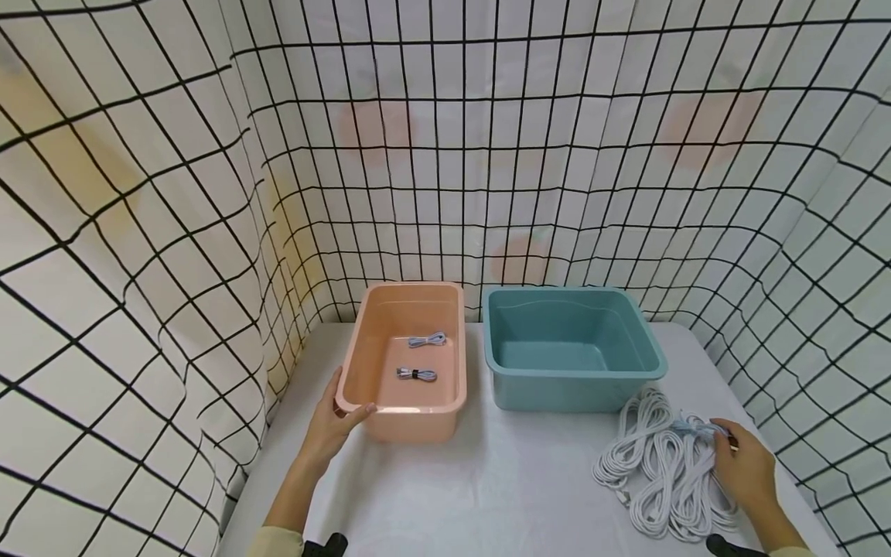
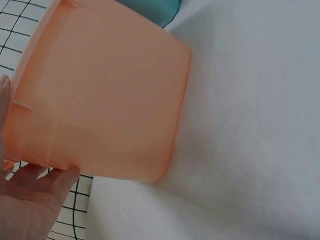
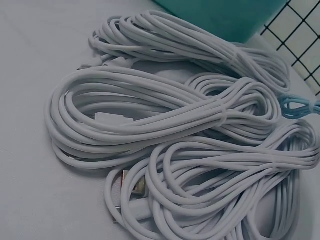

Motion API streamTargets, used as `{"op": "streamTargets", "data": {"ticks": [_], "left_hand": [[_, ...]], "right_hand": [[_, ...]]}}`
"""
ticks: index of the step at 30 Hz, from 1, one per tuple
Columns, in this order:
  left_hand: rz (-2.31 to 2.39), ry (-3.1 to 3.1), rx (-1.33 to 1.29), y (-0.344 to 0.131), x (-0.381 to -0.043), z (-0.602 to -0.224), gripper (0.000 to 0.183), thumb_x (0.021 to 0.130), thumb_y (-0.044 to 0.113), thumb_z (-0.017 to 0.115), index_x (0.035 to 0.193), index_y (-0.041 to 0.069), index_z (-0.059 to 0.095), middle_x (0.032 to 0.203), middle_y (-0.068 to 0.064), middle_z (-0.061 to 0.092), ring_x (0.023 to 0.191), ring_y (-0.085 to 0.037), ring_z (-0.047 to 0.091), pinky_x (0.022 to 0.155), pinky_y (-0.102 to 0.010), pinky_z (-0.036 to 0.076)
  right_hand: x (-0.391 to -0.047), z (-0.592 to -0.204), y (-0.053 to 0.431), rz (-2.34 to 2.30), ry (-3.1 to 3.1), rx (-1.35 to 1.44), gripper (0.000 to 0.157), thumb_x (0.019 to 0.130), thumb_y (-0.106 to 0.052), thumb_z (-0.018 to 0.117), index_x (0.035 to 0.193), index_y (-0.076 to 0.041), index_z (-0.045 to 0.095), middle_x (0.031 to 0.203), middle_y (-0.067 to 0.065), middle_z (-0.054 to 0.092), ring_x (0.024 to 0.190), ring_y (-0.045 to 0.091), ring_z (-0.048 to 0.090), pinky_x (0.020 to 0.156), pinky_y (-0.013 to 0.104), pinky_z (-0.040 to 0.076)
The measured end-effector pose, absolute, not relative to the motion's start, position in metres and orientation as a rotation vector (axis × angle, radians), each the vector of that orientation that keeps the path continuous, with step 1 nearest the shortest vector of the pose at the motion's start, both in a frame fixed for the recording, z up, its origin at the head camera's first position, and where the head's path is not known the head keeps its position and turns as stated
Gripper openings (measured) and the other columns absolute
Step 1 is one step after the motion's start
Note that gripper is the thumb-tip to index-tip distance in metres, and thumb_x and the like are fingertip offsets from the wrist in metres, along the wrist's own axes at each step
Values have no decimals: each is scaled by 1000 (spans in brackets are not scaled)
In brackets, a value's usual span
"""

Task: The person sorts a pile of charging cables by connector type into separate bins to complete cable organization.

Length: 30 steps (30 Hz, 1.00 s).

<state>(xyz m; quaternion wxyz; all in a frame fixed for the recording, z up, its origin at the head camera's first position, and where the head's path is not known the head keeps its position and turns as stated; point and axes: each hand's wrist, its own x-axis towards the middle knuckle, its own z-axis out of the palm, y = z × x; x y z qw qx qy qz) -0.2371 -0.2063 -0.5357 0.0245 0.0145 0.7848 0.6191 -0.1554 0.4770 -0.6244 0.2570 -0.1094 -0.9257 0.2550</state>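
My left hand [image 1: 327,433] grips the near left corner of the peach plastic bin [image 1: 416,425], thumb at the rim and fingers against the outer side. In the left wrist view, the fingertips press on the bin wall [image 2: 105,95]. Two small bundled cables, a grey-blue one [image 1: 427,340] and one with a black tie [image 1: 416,374], lie on its floor. At the right, my right hand [image 1: 748,464] pinches a light-blue bundled cable [image 1: 689,425] over a heap of white coiled cables [image 1: 671,483]. The right wrist view shows this blue cable [image 3: 295,106] at its edge; the hand is outside that view.
A teal plastic bin [image 1: 574,391] stands right of the peach one, just behind the white cables. Black wire grid [image 1: 431,147] encloses the back and both sides of the white-covered table [image 1: 501,495]. USB plugs [image 3: 136,184] show among the coils.
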Motion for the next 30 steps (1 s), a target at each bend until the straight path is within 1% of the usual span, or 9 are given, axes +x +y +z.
{"op": "streamTargets", "data": {"ticks": [2, 5, 8, 10, 15, 23, 26, 28, 30], "left_hand": [[1923, 2423, 50, -207, -237, -535, 108, 92, 31, 82, 168, 18, 6, 162, -22, 31, 140, -41, 43, 110, -53, 39], [1932, 2417, 53, -208, -235, -535, 108, 92, 31, 82, 168, 18, 6, 161, -22, 31, 140, -41, 43, 111, -53, 39], [1940, 2415, 59, -208, -235, -535, 108, 92, 31, 82, 168, 17, 7, 161, -22, 33, 140, -41, 43, 111, -53, 39], [1947, 2412, 61, -208, -236, -536, 107, 91, 30, 82, 168, 17, 8, 160, -21, 33, 139, -41, 44, 111, -53, 39], [1948, 2407, 67, -209, -236, -536, 108, 91, 31, 83, 168, 19, 8, 160, -21, 34, 139, -40, 45, 110, -52, 40], [1933, 2422, 75, -211, -237, -538, 108, 93, 27, 81, 168, 17, 4, 161, -23, 32, 138, -41, 45, 110, -51, 41], [1930, 2419, 75, -209, -237, -537, 108, 92, 30, 82, 168, 18, 5, 162, -21, 32, 139, -40, 45, 109, -51, 41], [1926, 2420, 73, -208, -237, -537, 109, 92, 32, 82, 168, 18, 6, 162, -21, 32, 138, -40, 45, 109, -50, 42], [1927, 2420, 66, -207, -237, -536, 109, 91, 33, 83, 168, 19, 7, 161, -20, 34, 137, -39, 47, 108, -50, 43]], "right_hand": [[-156, -621, 478, 707, -2513, -314, 25, 101, -2, 55, 121, 6, 66, 103, 31, 67, 88, 42, 66, 60, 7, 35], [-157, -617, 479, 738, -2513, -359, 26, 102, -4, 55, 123, 4, 67, 107, 31, 68, 84, 13, 63, 60, 7, 35], [-158, -613, 481, 785, -2502, -406, 27, 102, -6, 56, 125, 2, 67, 111, 30, 68, 81, -15, 45, 61, 8, 37], [-159, -610, 481, 817, -2498, -420, 27, 103, -8, 57, 126, 1, 67, 113, 29, 68, 80, -24, 35, 61, 11, 38], [-160, -600, 479, 849, -2520, -403, 28, 104, -10, 57, 128, 1, 66, 117, 29, 66, 80, -27, 34, 61, 15, 39], [-162, -583, 468, 897, -2504, -374, 28, 105, -10, 54, 129, 2, 65, 109, 26, 70, 78, -24, 41, 55, 14, 43], [-160, -574, 466, 932, -2473, -374, 28, 105, -9, 54, 128, 2, 64, 99, 13, 72, 78, -25, 43, 54, 13, 44], [-159, -568, 464, 960, -2443, -366, 27, 105, -9, 55, 128, 3, 65, 93, -3, 71, 77, -24, 46, 54, 13, 45], [-160, -562, 462, 995, -2418, -346, 29, 105, -9, 55, 129, 4, 64, 93, -17, 64, 79, -24, 48, 57, 11, 45]]}}
